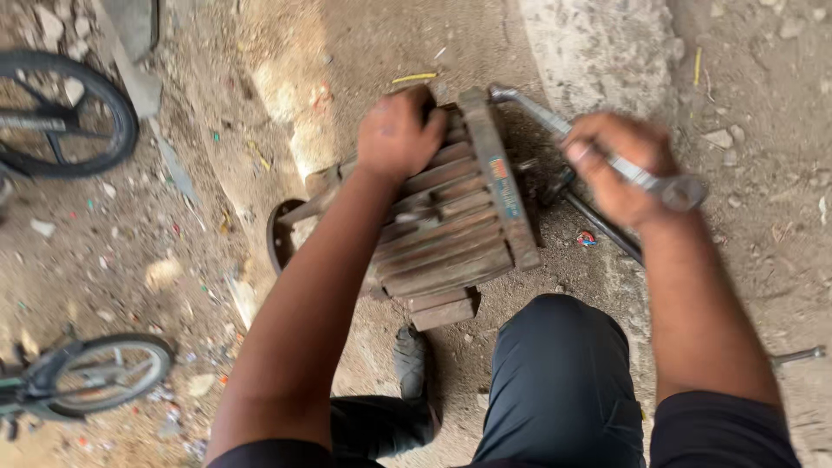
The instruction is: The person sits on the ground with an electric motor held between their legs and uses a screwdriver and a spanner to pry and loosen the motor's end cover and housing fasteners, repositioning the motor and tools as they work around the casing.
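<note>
Rusty finned motor housing [451,217] lies on the dirt ground [364,52] before our knee. Our left hand [397,132] clamps its far edge; our right hand [617,166] is wrapped tight around a wrench [607,160] at the right end plate, still attached.

Single view, from a camera worn on the person's head. It looks steeply down and slightly forward over the person's own arms and bent knee [559,381] onto a dirt floor [347,52]. The view is close: the forearms enter from the bottom edge, and the left hand [397,134] and right hand [617,165] lie in the upper middle of the frame. Two wheels [61,113] are cut off by the left edge. No second view shares the scene.
</note>
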Tool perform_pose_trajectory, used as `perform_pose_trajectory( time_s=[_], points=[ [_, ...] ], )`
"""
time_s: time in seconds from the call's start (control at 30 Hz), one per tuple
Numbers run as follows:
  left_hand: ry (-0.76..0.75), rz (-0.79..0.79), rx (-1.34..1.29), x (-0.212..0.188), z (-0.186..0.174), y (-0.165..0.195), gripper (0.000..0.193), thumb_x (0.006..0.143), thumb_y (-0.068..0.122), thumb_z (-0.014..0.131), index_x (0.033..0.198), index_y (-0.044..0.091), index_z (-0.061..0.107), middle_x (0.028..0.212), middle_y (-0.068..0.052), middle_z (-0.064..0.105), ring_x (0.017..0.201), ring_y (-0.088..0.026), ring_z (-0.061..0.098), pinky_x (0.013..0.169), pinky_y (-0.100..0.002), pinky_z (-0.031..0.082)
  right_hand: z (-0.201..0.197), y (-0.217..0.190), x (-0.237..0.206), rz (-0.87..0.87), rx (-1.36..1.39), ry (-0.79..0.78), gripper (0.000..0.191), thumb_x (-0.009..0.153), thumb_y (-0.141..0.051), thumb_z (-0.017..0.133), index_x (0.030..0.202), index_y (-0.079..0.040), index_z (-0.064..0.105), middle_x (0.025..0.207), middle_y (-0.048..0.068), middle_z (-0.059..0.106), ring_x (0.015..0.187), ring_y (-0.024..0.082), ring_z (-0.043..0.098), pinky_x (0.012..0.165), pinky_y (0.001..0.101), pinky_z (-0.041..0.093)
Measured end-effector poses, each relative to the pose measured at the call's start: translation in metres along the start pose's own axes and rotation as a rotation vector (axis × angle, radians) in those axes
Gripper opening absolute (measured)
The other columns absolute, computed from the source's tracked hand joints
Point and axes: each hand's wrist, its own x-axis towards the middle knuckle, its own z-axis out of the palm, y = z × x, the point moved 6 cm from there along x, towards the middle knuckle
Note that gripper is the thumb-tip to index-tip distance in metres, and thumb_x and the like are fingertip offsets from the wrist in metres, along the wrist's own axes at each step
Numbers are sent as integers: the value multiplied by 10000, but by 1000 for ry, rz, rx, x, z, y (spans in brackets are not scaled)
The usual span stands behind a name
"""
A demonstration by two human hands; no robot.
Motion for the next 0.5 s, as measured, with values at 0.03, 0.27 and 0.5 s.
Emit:
perform_pose_trajectory(
  time_s=[0.03, 0.27, 0.5],
  points=[
    [7, 3, 18, 0, -4, 1, 314, 882, 382, 622, 981, 114, 751, 943, -213, 741, 915, -427, 704, 810, -540, 553, 6, -10, -8, -27, -11, 29, 61, 1026, -70, 642, 1054, -15, 645, 986, 142, 708, 825, 238, 707, 691, 368, 568],
    [-125, 50, 6, 1, -12, 7, 269, 927, 281, 579, 989, 71, 736, 967, -214, 741, 913, -413, 716, 845, -498, 555, 46, -21, -44, -224, -120, 119, 272, 859, -162, 831, 1020, -22, 664, 1062, 210, 717, 918, 361, 732, 765, 475, 606],
    [-86, 98, 48, 0, -17, 14, 263, 946, 263, 576, 981, 52, 730, 941, -215, 740, 897, -419, 717, 841, -493, 556, 51, -31, -40, -345, -202, 145, 317, 861, -247, 861, 1003, -38, 669, 1079, 237, 721, 924, 362, 753, 758, 439, 636]
  ],
)
